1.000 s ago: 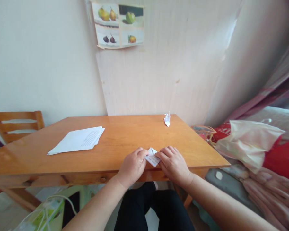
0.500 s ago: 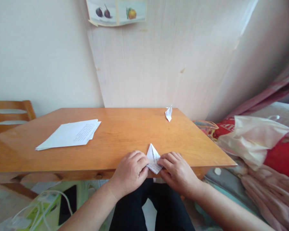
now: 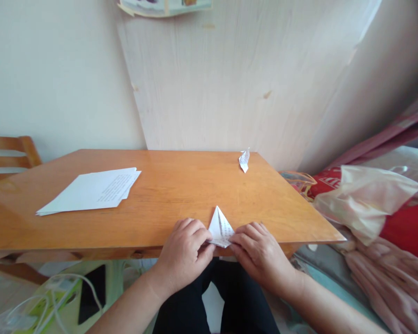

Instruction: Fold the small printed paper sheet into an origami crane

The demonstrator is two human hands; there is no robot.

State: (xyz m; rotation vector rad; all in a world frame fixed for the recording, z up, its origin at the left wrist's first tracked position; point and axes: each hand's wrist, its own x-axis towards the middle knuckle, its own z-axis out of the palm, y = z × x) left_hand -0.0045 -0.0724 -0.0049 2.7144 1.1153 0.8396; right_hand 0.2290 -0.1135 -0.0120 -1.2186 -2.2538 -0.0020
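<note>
So the left hand and right hand each have fingers pinched on 1 side of the folded paper, probably to steady it by the surface edge.

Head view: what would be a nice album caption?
Left hand and right hand hold a folded paper at the near edge of a wooden table.

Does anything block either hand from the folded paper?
Nothing visible does. The left hand and right hand pinch the folded paper at either side, by the near edge of the table. The paper stack to the left and the crinkled paper piece at the far right lie well away.
</note>
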